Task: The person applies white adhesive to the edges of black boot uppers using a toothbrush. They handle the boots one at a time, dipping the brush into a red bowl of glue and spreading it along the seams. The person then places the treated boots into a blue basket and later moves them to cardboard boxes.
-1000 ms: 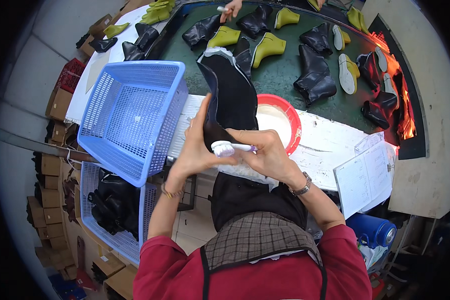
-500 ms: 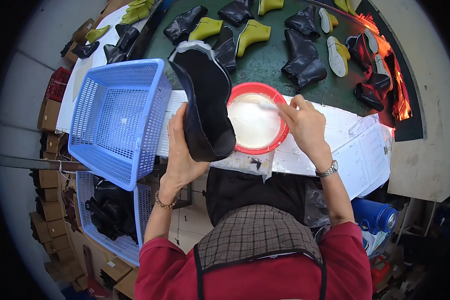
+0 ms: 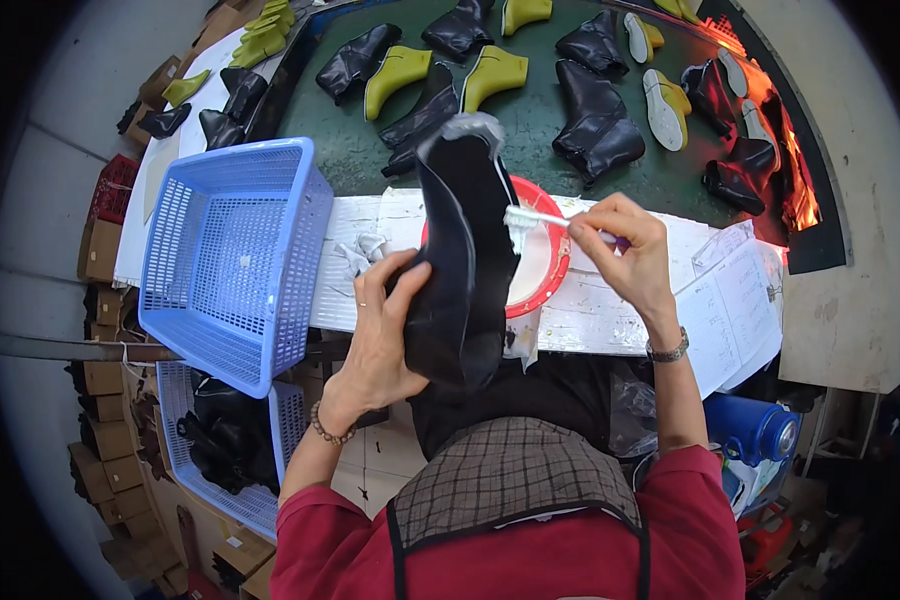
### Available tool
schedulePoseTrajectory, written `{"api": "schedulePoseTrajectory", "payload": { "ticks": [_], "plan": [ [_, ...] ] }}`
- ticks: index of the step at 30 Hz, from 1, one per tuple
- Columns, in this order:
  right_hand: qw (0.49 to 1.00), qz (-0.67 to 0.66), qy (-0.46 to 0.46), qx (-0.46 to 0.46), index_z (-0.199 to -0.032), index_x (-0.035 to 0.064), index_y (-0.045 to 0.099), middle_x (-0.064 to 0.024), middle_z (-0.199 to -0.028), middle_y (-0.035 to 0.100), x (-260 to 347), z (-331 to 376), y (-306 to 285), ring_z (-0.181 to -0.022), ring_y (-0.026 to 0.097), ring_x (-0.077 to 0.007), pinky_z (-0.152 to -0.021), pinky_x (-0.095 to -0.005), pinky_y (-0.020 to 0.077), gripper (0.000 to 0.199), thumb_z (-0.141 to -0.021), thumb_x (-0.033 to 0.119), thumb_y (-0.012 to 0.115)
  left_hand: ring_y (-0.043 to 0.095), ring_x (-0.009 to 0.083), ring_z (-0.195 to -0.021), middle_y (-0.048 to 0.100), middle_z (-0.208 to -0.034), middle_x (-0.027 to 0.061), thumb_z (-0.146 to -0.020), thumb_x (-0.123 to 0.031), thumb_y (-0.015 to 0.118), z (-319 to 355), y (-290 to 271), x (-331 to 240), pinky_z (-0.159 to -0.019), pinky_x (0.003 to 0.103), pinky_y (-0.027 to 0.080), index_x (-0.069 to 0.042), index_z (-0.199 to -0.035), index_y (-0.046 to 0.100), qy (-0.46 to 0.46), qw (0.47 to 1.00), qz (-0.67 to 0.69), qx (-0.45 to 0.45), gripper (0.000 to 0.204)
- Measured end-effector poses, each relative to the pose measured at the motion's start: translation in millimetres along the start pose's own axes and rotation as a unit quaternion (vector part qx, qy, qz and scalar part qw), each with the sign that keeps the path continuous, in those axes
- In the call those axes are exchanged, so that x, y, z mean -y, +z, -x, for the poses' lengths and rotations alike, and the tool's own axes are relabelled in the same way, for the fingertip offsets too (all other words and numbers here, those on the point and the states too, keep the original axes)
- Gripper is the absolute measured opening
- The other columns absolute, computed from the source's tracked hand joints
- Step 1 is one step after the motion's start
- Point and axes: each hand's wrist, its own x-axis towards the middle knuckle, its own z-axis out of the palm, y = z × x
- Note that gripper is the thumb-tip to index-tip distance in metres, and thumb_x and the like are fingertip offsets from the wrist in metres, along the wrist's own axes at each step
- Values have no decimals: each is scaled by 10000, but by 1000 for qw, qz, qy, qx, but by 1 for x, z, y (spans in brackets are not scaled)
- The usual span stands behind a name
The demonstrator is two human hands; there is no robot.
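Black, smooth and leather-like, the boot upper looks light and bendable, probably a little slippery outside, so its closed lower side, where the left hand clasps it, seems a sound place to hold, well apart from the pale, possibly wet far rim. From that grip, fingers on the outer wall and thumb near the lower end, the upper stretches rightward and away; to its right, the right hand pinches a toothbrush by the handle, bristles at the opening's edge, contact unclear, above a red basin
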Motion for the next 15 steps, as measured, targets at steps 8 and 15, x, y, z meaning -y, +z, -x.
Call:
{"api": "schedulePoseTrajectory", "payload": {
  "ticks": [8,15],
  "plan": [
    [989,52,-119,-70,-975,33,764,-40,-867,644,-16,-21,7,-734,602,-105,-615,-240,451,194,-784,51,792,395,429,-1227,351,-1394,228,-589,-109,865,-3,1,-2,-1036,503,350,-73,-1438,339,1,1000,15,-12,999],
    [995,-92,28,21,-946,38,768,-3,-851,631,15,20,17,-695,525,-45,-564,-200,351,149,-803,77,784,363,412,-1245,332,-1397,208,-629,-174,853,-11,0,7,-1054,508,298,-104,-1477,329,-38,998,-52,-17,1000]
  ]
}}
